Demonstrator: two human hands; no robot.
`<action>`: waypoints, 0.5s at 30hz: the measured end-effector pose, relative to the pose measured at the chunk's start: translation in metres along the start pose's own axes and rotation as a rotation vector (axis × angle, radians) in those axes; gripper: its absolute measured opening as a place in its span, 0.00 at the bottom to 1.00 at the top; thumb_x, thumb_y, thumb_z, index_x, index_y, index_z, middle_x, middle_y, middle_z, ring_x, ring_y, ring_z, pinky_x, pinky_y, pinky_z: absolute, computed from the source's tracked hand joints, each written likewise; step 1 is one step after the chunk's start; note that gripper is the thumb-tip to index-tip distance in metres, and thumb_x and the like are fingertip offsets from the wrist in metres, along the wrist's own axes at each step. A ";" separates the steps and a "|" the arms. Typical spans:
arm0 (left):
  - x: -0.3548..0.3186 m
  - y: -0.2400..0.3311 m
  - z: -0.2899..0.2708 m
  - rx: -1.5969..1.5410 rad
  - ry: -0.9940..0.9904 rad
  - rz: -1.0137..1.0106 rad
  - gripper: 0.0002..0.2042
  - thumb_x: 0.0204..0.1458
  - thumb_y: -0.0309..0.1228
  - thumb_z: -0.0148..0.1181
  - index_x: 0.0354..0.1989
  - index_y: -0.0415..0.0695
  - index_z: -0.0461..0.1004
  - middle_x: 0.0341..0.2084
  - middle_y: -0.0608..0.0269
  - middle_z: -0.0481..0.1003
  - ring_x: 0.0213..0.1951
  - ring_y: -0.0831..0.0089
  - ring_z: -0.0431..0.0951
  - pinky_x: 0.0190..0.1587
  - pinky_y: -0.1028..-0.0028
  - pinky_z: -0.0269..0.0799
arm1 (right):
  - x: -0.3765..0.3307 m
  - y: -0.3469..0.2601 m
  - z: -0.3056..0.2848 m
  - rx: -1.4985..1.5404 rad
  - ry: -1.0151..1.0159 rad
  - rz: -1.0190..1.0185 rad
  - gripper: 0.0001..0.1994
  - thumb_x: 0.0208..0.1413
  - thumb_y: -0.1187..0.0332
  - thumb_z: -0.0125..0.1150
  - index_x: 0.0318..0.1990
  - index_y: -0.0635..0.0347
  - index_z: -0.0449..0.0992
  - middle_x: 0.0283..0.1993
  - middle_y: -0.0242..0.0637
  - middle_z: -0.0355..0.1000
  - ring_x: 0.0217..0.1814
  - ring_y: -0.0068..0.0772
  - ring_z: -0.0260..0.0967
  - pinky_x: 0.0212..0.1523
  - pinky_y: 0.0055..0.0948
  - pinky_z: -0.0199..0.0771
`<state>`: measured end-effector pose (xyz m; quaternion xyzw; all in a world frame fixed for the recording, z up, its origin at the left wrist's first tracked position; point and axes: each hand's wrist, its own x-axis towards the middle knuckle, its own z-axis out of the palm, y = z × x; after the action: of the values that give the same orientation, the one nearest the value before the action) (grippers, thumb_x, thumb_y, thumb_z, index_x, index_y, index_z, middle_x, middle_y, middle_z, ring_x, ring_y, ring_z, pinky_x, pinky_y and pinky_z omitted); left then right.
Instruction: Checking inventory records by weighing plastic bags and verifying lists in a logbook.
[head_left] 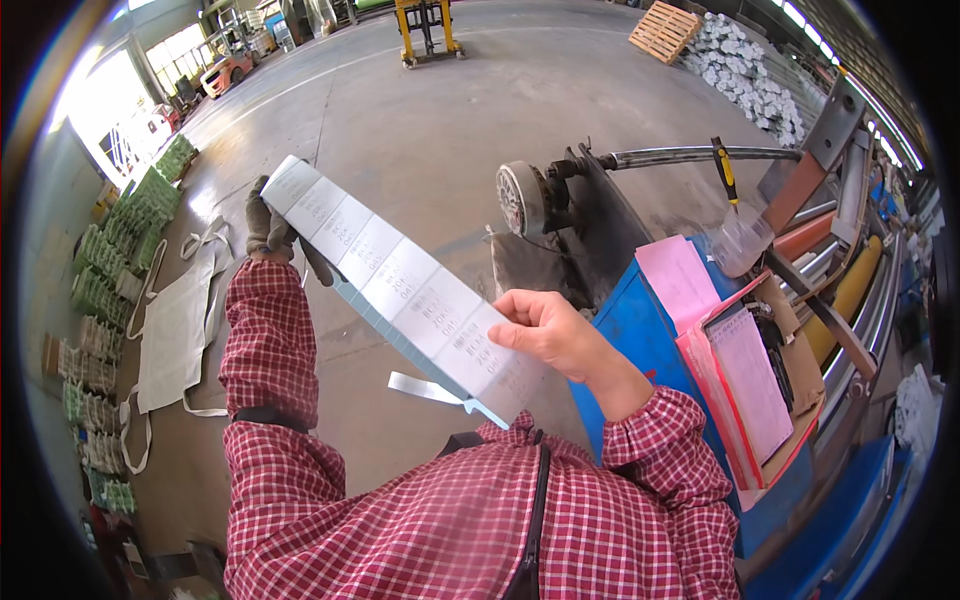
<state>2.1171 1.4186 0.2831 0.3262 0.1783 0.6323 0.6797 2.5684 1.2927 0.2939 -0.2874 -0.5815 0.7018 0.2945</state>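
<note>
Bridging left fingers [258, 212] and right fingers [516, 336], labels [390, 265] slant.

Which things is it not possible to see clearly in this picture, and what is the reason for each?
All in the head view:
- Left hand: its palm and some of its fingers are hidden behind the label strip.
- Strip's underside: mostly turned away from the camera.
- Right hand: whether it pinches a label's edge is too small to tell.
- Yellow lift: its top is cut off by the upper edge.
</note>
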 end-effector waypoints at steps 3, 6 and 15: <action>-0.005 0.003 -0.017 0.083 0.083 0.116 0.25 0.52 0.41 0.44 0.53 0.34 0.63 0.45 0.49 0.71 0.45 0.56 0.72 0.49 0.60 0.67 | 0.000 0.004 0.001 -0.001 -0.068 0.023 0.10 0.50 0.71 0.57 0.38 0.67 0.71 0.35 0.35 0.73 0.35 0.22 0.69 0.39 0.23 0.67; -0.011 0.010 -0.030 0.069 0.108 0.172 0.24 0.52 0.40 0.44 0.52 0.34 0.64 0.44 0.50 0.71 0.45 0.56 0.72 0.49 0.60 0.67 | 0.002 0.005 -0.001 -0.037 -0.053 0.047 0.10 0.48 0.71 0.59 0.37 0.66 0.71 0.34 0.36 0.73 0.35 0.23 0.69 0.39 0.24 0.67; -0.030 0.010 -0.064 0.026 0.270 0.134 0.21 0.51 0.40 0.47 0.46 0.35 0.67 0.41 0.51 0.73 0.44 0.57 0.72 0.49 0.61 0.67 | 0.008 0.000 -0.009 -0.266 0.036 -0.009 0.09 0.50 0.70 0.58 0.35 0.68 0.72 0.31 0.34 0.72 0.32 0.18 0.67 0.34 0.20 0.66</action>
<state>2.0639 1.4030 0.2386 0.2583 0.2541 0.7119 0.6016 2.5696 1.3045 0.2916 -0.3341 -0.6653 0.6118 0.2673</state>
